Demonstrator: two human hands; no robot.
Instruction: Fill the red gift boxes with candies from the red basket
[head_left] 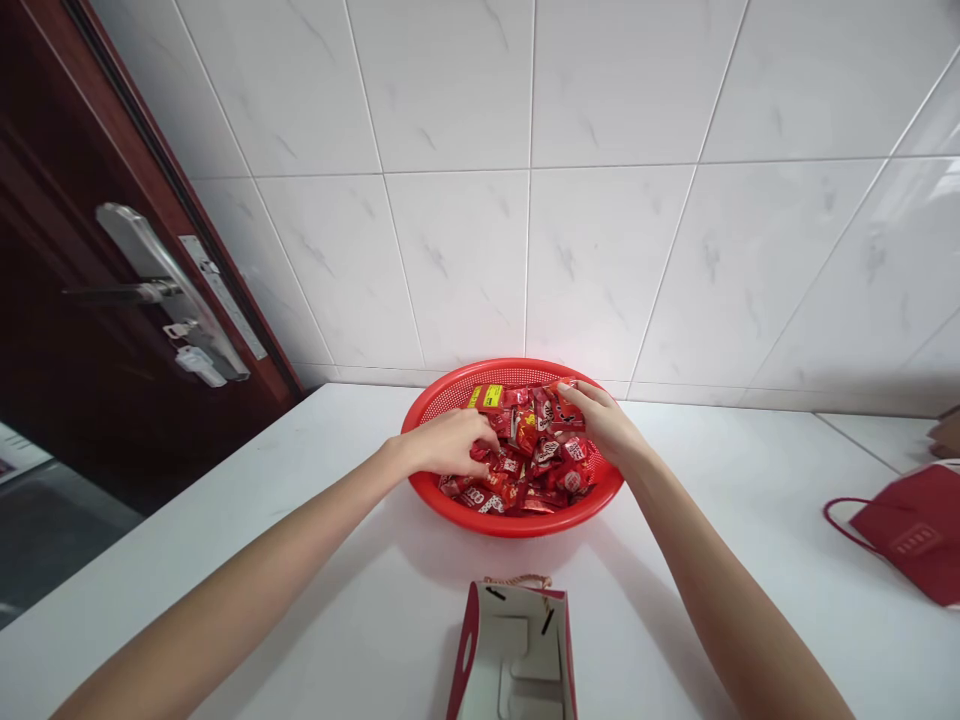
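A round red plastic basket (517, 525) stands against the tiled wall, filled with red wrapped candies and small packets (525, 490). My left hand (455, 442) reaches over its left side, fingers bent down among the candies; what its fingertips hold, if anything, is hidden. My right hand (600, 420) is at the basket's right side, with thumb and fingers closed on a red packet (568, 413). In front of the basket an open box (517, 650), white inside with red sides and a rope handle, shows its inside.
A red bag (915, 530) with a loop handle lies at the right of the white counter (322, 560). To the left stands a dark red door (67, 250) with a metal handle and keys. Brown objects show at the right edge.
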